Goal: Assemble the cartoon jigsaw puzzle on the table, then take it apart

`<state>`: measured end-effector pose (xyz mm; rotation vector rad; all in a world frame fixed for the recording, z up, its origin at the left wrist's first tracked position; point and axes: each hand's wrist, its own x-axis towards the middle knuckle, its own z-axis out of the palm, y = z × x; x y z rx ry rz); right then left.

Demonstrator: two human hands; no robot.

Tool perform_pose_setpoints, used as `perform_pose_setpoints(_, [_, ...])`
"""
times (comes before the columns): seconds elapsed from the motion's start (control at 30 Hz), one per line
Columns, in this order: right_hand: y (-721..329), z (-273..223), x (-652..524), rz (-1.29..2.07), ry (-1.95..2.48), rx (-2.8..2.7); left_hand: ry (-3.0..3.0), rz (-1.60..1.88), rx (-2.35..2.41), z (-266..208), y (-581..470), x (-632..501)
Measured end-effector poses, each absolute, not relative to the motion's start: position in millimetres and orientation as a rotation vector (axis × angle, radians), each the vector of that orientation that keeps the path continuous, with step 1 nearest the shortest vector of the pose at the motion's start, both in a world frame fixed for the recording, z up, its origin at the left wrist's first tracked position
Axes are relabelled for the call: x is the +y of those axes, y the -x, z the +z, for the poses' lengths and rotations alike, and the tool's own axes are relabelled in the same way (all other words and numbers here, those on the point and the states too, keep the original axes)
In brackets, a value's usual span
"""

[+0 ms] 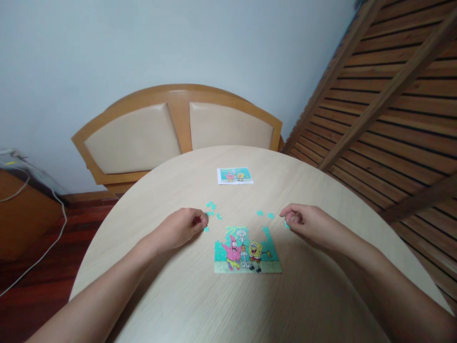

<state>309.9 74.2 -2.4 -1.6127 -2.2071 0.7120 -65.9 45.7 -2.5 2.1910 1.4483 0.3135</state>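
Note:
A jigsaw puzzle [244, 255] lies on the table, partly assembled, with a pink starfish, a squid-like figure and a yellow sponge on it. Its upper edge is uneven, with gaps at the top. To its upper left, my left hand [185, 227] has its fingers curled together, a small turquoise puzzle piece [206, 229] at the fingertips. My right hand [305, 221] is at the puzzle's upper right, thumb and fingers bent round another turquoise piece [286, 224]. Several loose pieces [211, 206] lie beside my left fingers. Two loose pieces [270, 216] are left of my right hand.
A reference picture card [235, 176] lies farther back on the round wooden table [171, 295]. Behind the table stands a padded wooden headboard [183, 119] against a pale wall. A slatted wooden panel [378, 95] rises at right; a white cable [64, 219] hangs at left.

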Motion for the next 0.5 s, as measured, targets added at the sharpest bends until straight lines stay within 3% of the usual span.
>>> perform_pose_setpoints(0.23, [-314, -7, 76, 0.683, 1.607, -2.235, -2.183, 0.497, 1.668, -14, 65, 54])
perform_pose_setpoints(0.5, [-318, -9, 77, 0.615, 1.619, -2.291, -2.448, 0.633, 1.497, -17, 42, 55])
